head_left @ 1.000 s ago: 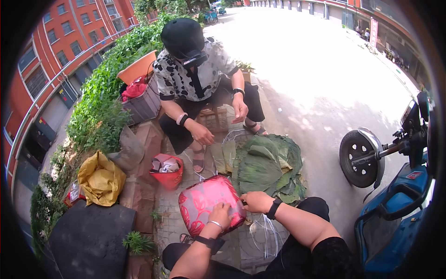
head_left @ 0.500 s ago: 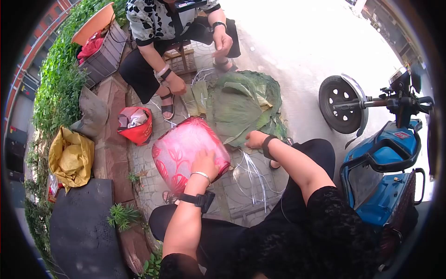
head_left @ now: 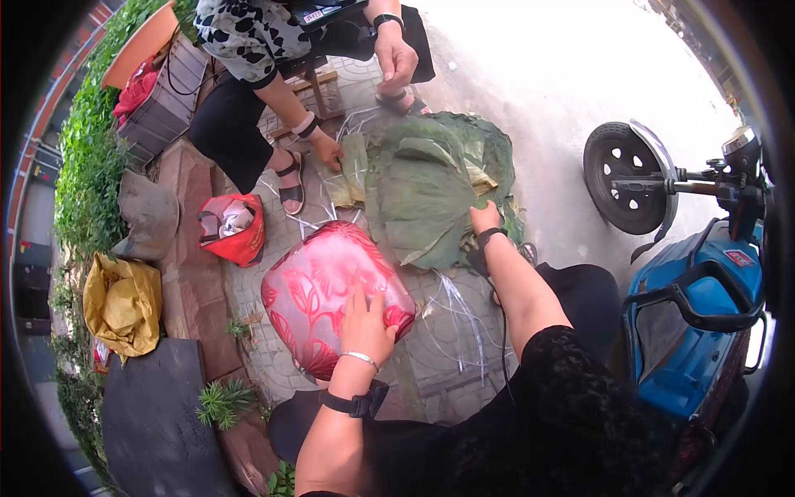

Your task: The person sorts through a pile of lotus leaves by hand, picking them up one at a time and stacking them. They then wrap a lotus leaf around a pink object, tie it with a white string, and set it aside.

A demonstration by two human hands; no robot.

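Observation:
My left hand [head_left: 367,325] lies on a pink cushion-shaped bundle [head_left: 319,286] with red leaf patterns, its fingers spread. Beside the bundle is a stack of large, flat green leaves [head_left: 422,195], apparently lotus leaves. At the right side of that stack my right hand [head_left: 485,219] is closed on a leaf's edge, the fingertips partly hidden. White strings [head_left: 464,315] trail on the paving below the leaves. A person opposite touches a smaller folded leaf bundle [head_left: 354,174] tied with white string; that person's other hand [head_left: 396,65] hangs above the stack.
A red bag [head_left: 232,236], a yellow sack [head_left: 124,302] and a dark board [head_left: 157,414] are on the left. Farther back stands a grey crate [head_left: 170,95] with an orange basin. A blue scooter [head_left: 696,306] is parked on the right, its wheel [head_left: 625,178] near the leaves.
My right hand has moved forward from the near edge of the leaf stack to its right side. My left hand stays on the pink bundle. The view has shifted slightly.

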